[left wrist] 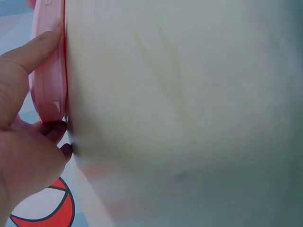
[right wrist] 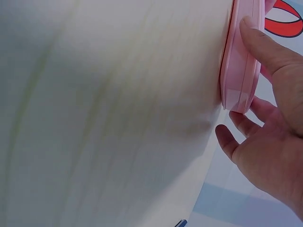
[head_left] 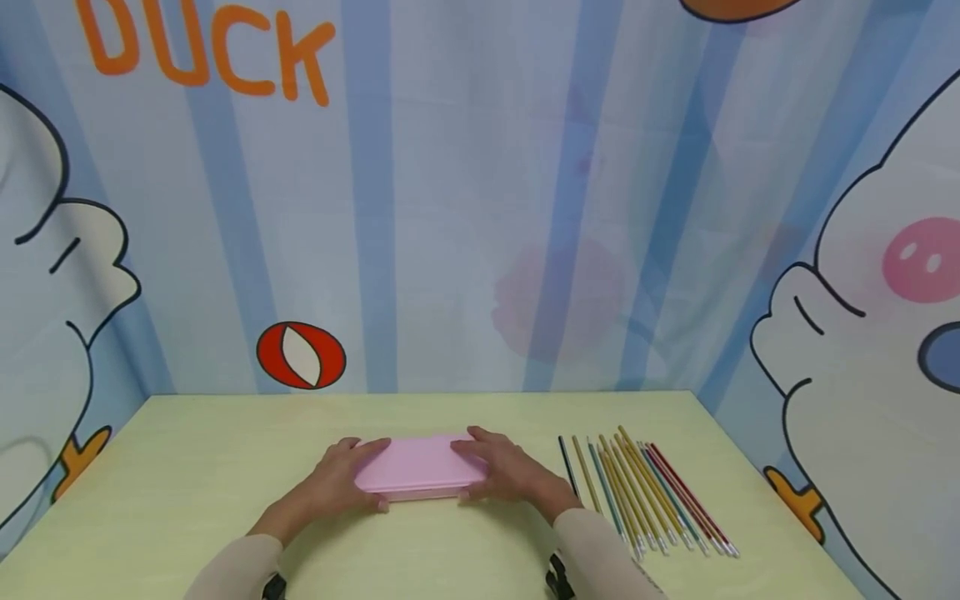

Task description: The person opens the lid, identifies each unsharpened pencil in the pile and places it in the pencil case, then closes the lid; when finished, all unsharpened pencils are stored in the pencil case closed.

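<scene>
- Pink, flat, rectangular plastic case (head_left: 420,467) lying closed on the pale yellow-green tabletop (head_left: 187,467), sitting between both hands.
- Gripping the case's left end with the left hand (head_left: 341,482): fingers lying over the lid, thumb (left wrist: 35,47) pressing against the near side edge, as seen in the left wrist view.
- Gripping the case's right end with the right hand (head_left: 504,471) in the same way, thumb (right wrist: 265,42) lying along the pink edge (right wrist: 241,56), other fingers curling round the short end.
- Lying just right of the right hand, apart from it: a row of thin, long coloured pen refills (head_left: 645,492) in black, gold, teal and red, side by side, tips pointing toward the near table edge.
- Hanging behind the table, beyond both hands: a blue-striped cartoon duck backdrop (head_left: 450,208).
</scene>
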